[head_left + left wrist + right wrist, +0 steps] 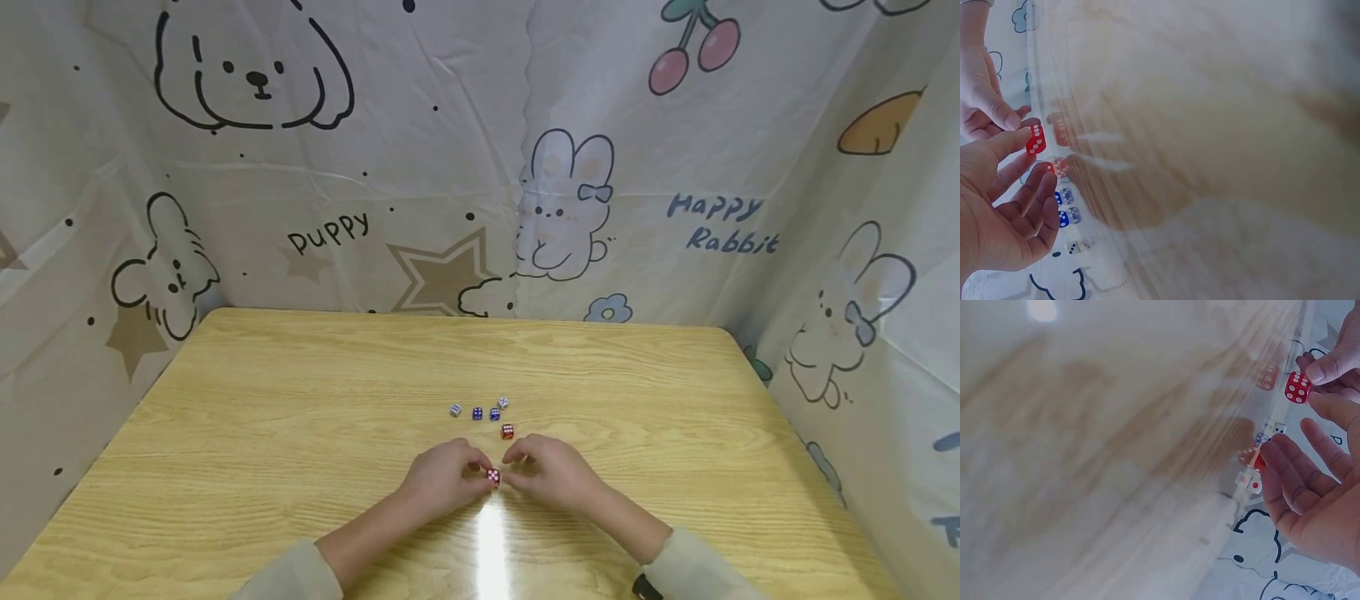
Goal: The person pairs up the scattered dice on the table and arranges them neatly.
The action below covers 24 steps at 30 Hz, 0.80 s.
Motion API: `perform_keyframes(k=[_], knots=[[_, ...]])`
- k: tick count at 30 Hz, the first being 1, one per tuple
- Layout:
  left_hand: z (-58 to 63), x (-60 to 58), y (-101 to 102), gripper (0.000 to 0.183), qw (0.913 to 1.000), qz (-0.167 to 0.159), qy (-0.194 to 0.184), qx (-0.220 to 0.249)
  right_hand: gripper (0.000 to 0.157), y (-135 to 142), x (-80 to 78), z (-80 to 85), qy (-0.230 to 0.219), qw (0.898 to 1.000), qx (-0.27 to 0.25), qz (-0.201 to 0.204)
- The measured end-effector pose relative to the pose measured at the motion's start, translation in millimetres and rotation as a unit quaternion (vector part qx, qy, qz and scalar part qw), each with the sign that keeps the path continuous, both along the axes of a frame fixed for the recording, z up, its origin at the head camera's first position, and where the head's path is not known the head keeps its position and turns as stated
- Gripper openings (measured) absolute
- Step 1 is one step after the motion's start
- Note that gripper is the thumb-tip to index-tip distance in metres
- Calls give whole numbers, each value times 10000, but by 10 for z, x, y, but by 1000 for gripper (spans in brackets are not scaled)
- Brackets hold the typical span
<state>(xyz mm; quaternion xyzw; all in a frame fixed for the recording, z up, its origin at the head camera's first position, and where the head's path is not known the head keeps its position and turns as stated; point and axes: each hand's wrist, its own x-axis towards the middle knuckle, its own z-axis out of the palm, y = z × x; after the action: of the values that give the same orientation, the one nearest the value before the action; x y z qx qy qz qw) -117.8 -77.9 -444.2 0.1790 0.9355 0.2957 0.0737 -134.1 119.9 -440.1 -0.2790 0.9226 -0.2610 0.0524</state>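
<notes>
A red die (pixel 492 477) with white pips is pinched between the thumb and a finger of my left hand (pixel 442 477), close over the table. In the left wrist view, the thumb lies against one side of the red die (pixel 1035 139). Just right of it is my right hand (pixel 553 473), its fingers loosely bent and spread, with thumb and forefinger tips near the die. The right wrist view shows those fingertips close to the red die (pixel 1297 387), gripping nothing. A second red die (pixel 507 432) rests on the table beyond the hands.
Behind that die stand two blue dice (pixel 477 413) and two white dice (pixel 455 410), in a loose row. The wood-grain table (pixel 262 400) reaches a patterned curtain (pixel 420 167) at the back and sides. Light reflects off the surface before the hands.
</notes>
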Motion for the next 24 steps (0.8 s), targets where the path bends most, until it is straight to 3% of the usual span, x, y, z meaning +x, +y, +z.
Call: perform_keyframes(k=[24], knots=[[-25, 1, 8, 19, 10000, -50, 40, -22, 16, -78, 27, -41, -158, 9998, -69, 136]])
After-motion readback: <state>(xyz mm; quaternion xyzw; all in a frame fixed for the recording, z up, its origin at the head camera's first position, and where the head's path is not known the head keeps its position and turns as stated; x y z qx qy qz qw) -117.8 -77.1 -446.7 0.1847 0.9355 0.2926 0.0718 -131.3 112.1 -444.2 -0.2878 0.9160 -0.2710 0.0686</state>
